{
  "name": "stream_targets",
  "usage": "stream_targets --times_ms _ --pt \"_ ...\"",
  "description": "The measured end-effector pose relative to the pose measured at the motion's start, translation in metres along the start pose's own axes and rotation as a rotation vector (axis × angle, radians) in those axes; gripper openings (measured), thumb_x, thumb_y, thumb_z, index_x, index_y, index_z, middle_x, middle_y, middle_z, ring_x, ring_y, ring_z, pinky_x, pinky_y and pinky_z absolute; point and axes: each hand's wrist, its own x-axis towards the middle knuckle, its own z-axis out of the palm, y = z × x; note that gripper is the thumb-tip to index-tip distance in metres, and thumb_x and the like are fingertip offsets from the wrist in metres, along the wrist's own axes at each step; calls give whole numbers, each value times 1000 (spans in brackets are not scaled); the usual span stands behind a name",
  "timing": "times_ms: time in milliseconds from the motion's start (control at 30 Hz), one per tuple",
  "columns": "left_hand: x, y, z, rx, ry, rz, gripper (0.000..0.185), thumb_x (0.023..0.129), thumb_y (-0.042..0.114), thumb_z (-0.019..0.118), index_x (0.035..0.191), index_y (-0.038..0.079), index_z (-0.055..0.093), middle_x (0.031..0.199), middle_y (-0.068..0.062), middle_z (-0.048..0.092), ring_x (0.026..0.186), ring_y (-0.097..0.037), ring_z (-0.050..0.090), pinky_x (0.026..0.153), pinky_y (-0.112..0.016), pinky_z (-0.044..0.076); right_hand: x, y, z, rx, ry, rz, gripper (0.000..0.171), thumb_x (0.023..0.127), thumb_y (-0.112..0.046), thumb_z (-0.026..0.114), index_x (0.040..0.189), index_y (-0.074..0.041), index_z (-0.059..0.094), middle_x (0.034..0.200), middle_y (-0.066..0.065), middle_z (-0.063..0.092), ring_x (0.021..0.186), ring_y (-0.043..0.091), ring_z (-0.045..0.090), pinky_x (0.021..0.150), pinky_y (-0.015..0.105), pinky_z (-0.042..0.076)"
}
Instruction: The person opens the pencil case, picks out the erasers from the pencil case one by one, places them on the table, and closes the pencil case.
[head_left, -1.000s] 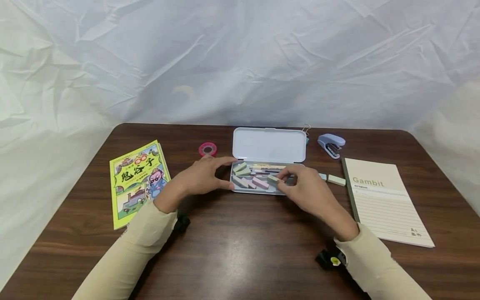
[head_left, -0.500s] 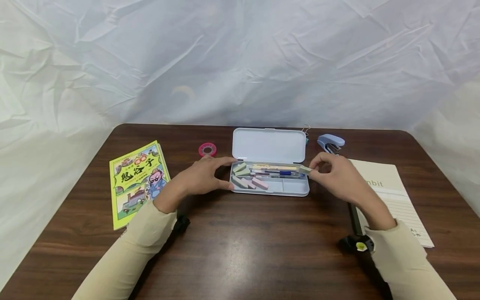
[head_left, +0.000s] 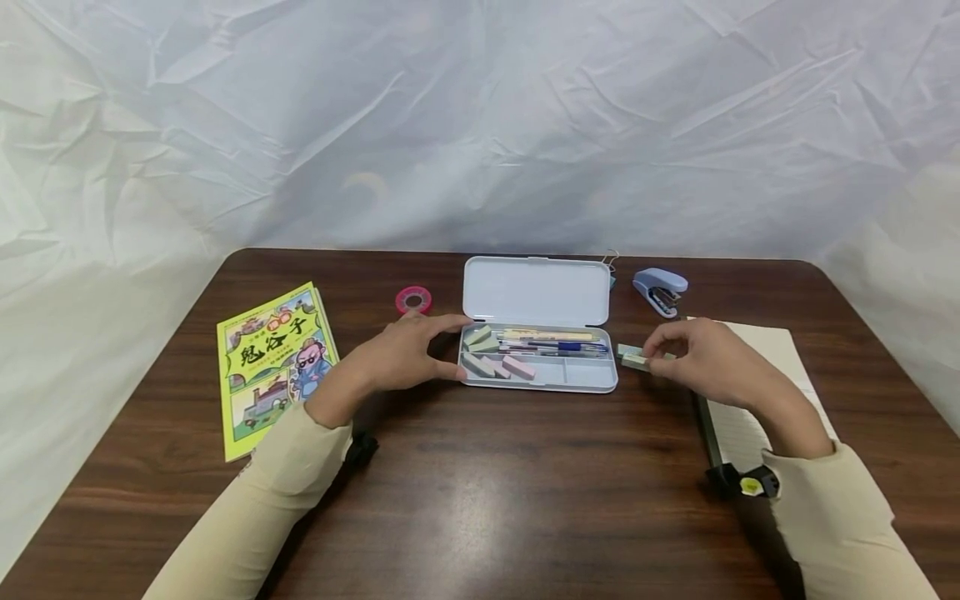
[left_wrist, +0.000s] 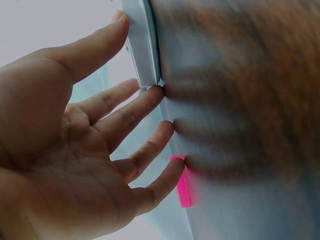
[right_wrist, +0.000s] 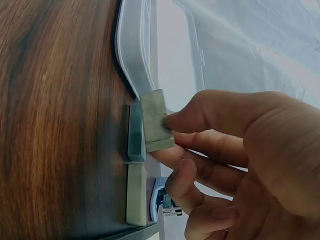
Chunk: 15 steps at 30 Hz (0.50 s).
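Observation:
A pale blue pencil case (head_left: 588, 374) lies with its lid raised, holding several pens (head_left: 551, 336) and several green, grey and pink erasers (head_left: 518, 367). At its left end rests my left hand (head_left: 397, 354), thumb and fingertips touching the case (left_wrist: 142, 45) with the fingers spread. My right hand (head_left: 708, 362) pinches a light green eraser (right_wrist: 156, 120) between thumb and index finger, just right of the case. Below it on the table, a blue-green eraser (right_wrist: 135, 132) and a pale green one (right_wrist: 136, 195) lie end to end; the right fingers partly cover them in the head view.
Behind the right hand stands a blue stapler (head_left: 660, 292), and a notebook (head_left: 772, 342) lies partly under that forearm. A pink tape roll (head_left: 413, 299) and a yellow comic book (head_left: 277, 367) are at left. A binder clip (head_left: 612, 282) shows beside the lid.
My right hand has lifted the light green eraser out of the case's front compartment and carried it right, over the erasers on the table. My left hand has stayed put.

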Motion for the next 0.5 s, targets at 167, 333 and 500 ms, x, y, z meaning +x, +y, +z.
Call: stream_targets --times_ms 167,333,500 --pt "-2 2 -1 11 2 3 81 103 46 87 173 26 51 174 -11 59 169 -50 41 132 -78 36 2 -1 4 -13 -23 9 7 102 -12 81 106 -11 86 96 3 81 82 16 59 66 30 46" --pt "12 -17 10 -1 7 -3 86 99 51 90 173 35 51 176 -5 57 173 -45 36 136 -77 31 4 -2 7 -31 -31 31 4 100 -12 84 104 -11 86 93 3 82 75 16 56 66 33 45" --pt "19 -30 16 22 24 20 88 98 59 89 173 34 51 174 -8 59 170 -51 37 130 -84 33 4 -4 9 -28 -32 46 3 98 -11 87 101 -11 86 91 2 81 73 17 53 66 35 43"
